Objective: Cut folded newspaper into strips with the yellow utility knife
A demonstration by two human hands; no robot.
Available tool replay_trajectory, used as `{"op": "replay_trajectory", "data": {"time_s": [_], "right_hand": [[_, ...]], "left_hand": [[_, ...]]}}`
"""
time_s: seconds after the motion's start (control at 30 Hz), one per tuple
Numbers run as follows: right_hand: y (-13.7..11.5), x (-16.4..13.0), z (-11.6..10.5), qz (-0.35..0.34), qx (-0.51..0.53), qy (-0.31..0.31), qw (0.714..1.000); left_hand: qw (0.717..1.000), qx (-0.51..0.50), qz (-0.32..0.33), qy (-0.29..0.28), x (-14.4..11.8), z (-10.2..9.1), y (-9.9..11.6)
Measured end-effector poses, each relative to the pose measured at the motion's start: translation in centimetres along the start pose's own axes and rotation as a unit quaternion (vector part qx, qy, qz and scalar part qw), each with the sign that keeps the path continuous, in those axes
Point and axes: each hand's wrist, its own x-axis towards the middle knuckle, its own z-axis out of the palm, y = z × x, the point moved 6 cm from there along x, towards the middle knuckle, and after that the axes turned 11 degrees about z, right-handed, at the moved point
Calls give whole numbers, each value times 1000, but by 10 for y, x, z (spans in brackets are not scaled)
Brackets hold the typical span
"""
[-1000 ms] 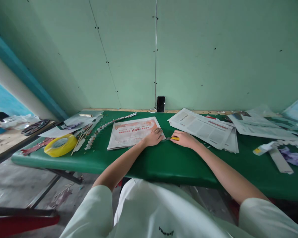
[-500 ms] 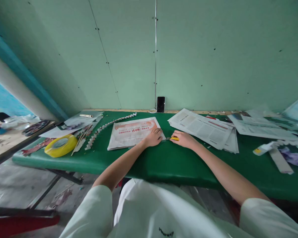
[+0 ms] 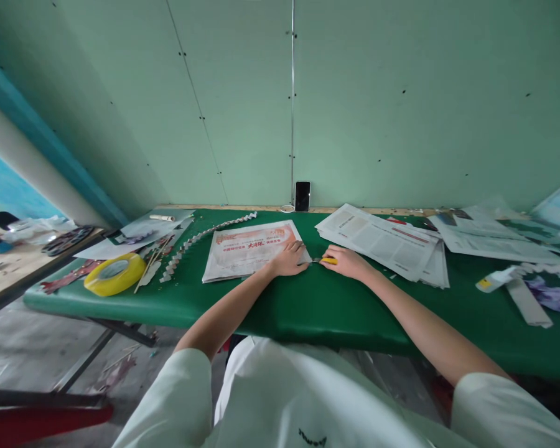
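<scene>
Newspaper sheet (image 3: 252, 250) with a red and orange printed band lies flat on the green table (image 3: 308, 305), under and just left of the left hand (image 3: 290, 259). That hand rests palm down on the sheet's near right corner, fingers spread and pressing flat, gripping nothing. Just beside it, the right hand (image 3: 348, 261) is curled around a yellow cutter (image 3: 328, 261), whose tip points toward the left hand at the sheet's right edge; whether the blade touches the paper is too small to tell.

Beyond the right hand and to its right sits a stack of newspapers (image 3: 382, 242), with more loose papers (image 3: 490, 239) further right. Well off to the right of that hand lie a white tube with a yellow label (image 3: 493, 280), a pale paper strip (image 3: 527, 303) and a purple scrap (image 3: 548, 295). Left of the left hand, past the sheet, a folded zigzag paper chain (image 3: 200, 239) runs diagonally, and further left sits a yellow tape roll (image 3: 114, 274) near some thin sticks (image 3: 152, 258). Straight ahead of both hands, a dark phone (image 3: 302, 196) leans upright against the green wall (image 3: 354, 99).
</scene>
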Motion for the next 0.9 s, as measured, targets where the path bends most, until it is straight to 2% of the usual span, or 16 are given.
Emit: {"op": "replay_trajectory", "data": {"time_s": [0.47, 0.9], "right_hand": [[-5, -1, -2, -6, 11, -9, 1000], [-4, -3, -1, -5, 14, -11, 1000]], "left_hand": [[999, 35, -15, 27, -5, -12, -1], [996, 78, -15, 30, -3, -12, 4]]}}
